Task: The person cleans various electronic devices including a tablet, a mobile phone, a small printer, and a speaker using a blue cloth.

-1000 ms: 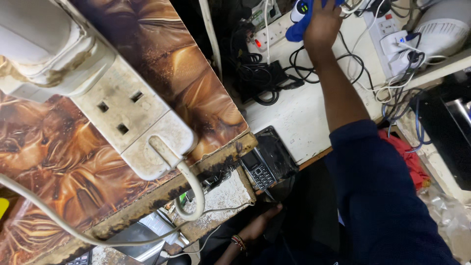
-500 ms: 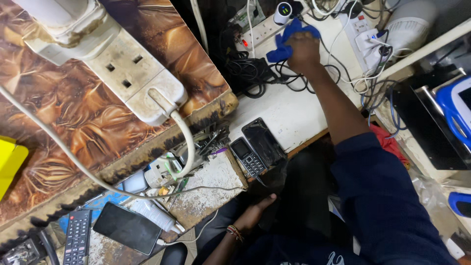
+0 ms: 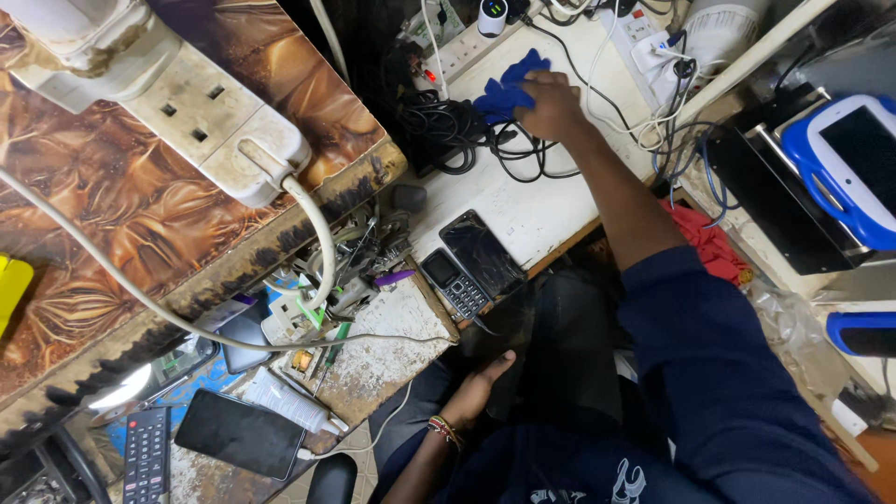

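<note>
Head view: our right hand [image 3: 551, 103] grips a blue cloth [image 3: 507, 91] on the white tabletop [image 3: 523, 210], mid-wipe; left hand [image 3: 476, 387] rests open; cables [image 3: 457, 131] need avoiding.

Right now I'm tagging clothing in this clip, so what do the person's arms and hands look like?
Both hands are bare, no gloves. The right arm wears a dark navy sleeve pushed above the elbow. The left wrist carries a beaded bracelet in red and light colours.

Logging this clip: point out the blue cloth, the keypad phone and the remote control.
blue cloth [image 3: 504, 91], head view, on its bare left part beside the right hand.
keypad phone [image 3: 455, 287], head view, middle of its keypad.
remote control [image 3: 147, 455], head view, its button face.
</note>
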